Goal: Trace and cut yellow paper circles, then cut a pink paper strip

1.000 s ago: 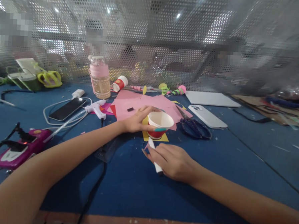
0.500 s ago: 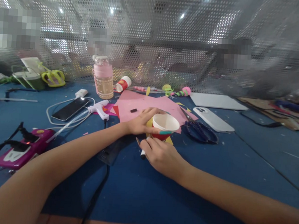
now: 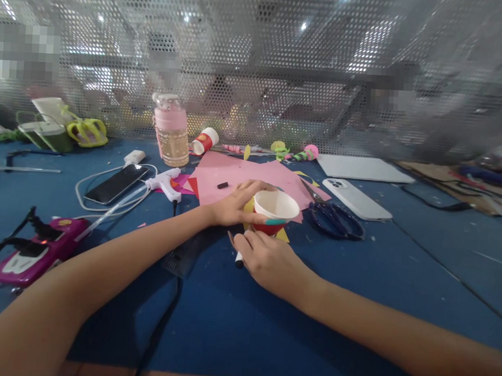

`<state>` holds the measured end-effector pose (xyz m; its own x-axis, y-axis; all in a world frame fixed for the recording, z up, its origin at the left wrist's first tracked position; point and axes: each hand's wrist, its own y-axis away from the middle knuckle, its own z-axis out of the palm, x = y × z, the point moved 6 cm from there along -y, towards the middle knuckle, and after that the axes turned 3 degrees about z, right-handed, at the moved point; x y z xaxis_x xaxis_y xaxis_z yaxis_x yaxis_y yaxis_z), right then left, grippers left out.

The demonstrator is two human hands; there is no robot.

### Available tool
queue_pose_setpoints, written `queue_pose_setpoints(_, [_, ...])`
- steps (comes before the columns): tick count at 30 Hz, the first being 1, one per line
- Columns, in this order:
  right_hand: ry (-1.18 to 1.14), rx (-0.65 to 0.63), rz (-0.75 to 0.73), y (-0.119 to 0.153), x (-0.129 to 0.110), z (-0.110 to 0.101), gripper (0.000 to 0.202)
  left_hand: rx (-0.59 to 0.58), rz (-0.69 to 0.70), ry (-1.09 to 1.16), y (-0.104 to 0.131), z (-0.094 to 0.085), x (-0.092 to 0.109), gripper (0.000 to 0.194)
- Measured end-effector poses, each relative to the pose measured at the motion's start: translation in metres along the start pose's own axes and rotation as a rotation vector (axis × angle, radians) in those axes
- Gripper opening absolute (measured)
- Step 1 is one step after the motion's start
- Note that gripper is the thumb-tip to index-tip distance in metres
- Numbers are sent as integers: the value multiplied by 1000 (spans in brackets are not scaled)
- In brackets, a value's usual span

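A red and white paper cup (image 3: pixel 276 205) stands upright on yellow paper (image 3: pixel 283 235), its white inside facing up. My left hand (image 3: pixel 240 204) is closed around the cup's left side, the thumb with a long teal nail lying across its front. Just in front of the cup, my right hand (image 3: pixel 268 256) grips a marker (image 3: pixel 239 260); its black end and part of the white barrel stick out below the fingers. The marker's tip is hidden by the hand. A small black cap (image 3: pixel 222 185) lies on the pink paper (image 3: pixel 218 169) behind my left hand.
Dark-handled scissors (image 3: pixel 335 220) and a white phone (image 3: pixel 355 199) lie to the right. To the left are a glue gun (image 3: pixel 166 183), a black phone (image 3: pixel 116 184) and a purple power strip (image 3: pixel 41 250) with cords. A pink-lidded bottle (image 3: pixel 171 130) stands near the mesh panel.
The whole view has shifted very slightly. Both hands keep their hold on the cup and the marker, with hardly any visible movement.
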<state>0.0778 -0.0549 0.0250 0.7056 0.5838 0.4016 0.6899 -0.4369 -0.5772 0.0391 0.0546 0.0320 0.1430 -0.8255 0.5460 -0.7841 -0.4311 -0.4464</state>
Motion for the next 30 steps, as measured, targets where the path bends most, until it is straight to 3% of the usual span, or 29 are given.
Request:
queue_pose_setpoints(13, [-82, -11, -96, 12, -1, -16, 15, -11, -13, 2, 0, 0, 0, 65])
queue_pose_setpoints(25, [-173, 15, -95, 30, 11, -26, 27, 7, -19, 16, 1, 0, -4, 65])
queue_pose_setpoints(30, [-154, 130, -142, 29, 10, -38, 23, -10, -42, 10, 0, 0, -2, 66])
